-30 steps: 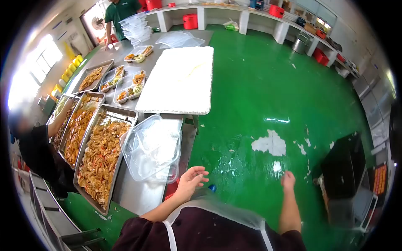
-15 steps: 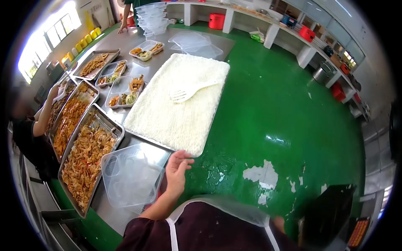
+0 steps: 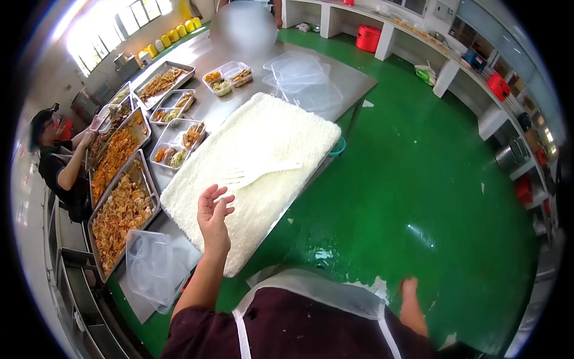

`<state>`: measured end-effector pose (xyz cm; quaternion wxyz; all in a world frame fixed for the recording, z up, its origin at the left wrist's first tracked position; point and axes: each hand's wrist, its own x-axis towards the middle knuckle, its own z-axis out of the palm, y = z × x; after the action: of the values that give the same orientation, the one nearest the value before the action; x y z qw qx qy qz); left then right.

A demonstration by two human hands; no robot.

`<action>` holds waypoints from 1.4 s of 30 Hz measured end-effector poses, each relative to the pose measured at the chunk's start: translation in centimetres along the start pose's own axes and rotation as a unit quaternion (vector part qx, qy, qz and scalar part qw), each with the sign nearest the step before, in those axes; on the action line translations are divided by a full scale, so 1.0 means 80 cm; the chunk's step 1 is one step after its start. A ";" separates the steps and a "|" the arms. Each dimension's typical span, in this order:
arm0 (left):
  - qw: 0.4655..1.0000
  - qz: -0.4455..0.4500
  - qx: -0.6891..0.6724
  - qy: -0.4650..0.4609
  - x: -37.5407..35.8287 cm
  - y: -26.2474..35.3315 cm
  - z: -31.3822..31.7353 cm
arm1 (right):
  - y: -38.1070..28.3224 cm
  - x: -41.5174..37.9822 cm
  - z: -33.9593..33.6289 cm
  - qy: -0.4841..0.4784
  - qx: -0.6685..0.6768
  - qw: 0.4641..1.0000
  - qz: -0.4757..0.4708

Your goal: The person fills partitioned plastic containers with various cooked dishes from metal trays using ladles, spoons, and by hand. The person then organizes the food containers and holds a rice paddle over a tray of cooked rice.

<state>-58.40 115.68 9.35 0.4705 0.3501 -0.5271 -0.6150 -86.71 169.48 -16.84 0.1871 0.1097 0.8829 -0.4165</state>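
A big slab of white rice [image 3: 251, 143] fills a tray on the metal table. A white fork-shaped rice scoop [image 3: 263, 172] lies on top of it. My left hand [image 3: 214, 224] is raised over the near left part of the rice, fingers apart and slightly curled, holding nothing. The scoop's tines are just beyond its fingertips. My right hand [image 3: 409, 287] hangs low at my right side over the green floor, away from the table; its fingers are not clear. Left of my left hand sit clear compartment containers [image 3: 149, 263], stacked at the near table end.
Metal trays of cooked food [image 3: 122, 209] line the table's left side. Filled meal boxes [image 3: 178, 143] stand beside the rice, with clear lids [image 3: 299, 72] farther back. A co-worker [image 3: 66, 161] reaches over the trays at left; another person stands at the far end.
My left hand has moved forward from the tray's near edge to above the rice. My right hand shows more fully at my side. The whole view has shifted.
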 end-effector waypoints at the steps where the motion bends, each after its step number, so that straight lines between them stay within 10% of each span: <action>1: 1.000 0.001 0.005 -0.002 0.010 -0.001 0.016 | 0.053 0.145 0.021 0.056 -0.101 0.980 -0.164; 5: 0.998 0.025 0.041 0.030 0.055 -0.001 0.065 | -0.283 0.165 0.073 -0.088 0.065 0.987 -0.115; 14: 1.000 -0.010 -0.007 0.029 0.253 -0.034 0.179 | -0.435 0.226 0.215 -0.325 -0.081 0.918 -0.214; 20: 0.986 -0.133 0.078 -0.056 0.418 -0.096 0.297 | -0.599 0.303 0.195 -0.264 -0.018 0.941 -0.212; 27: 0.905 -0.153 0.388 0.085 0.576 -0.209 0.389 | -0.776 0.390 0.289 -0.368 -0.007 0.893 -0.258; 34: 0.791 -0.323 0.472 0.216 0.606 -0.274 0.403 | -0.922 0.462 0.404 -0.317 -0.089 0.745 -0.580; 42: 0.764 -0.337 0.512 0.200 0.598 -0.279 0.435 | -1.040 0.448 0.561 -0.222 -0.231 0.617 -0.719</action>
<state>-110.22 81.50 -2.43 0.0786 0.8092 -0.5058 -0.2885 -137.50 83.66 -0.38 0.0374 -0.7026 0.6784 -0.2115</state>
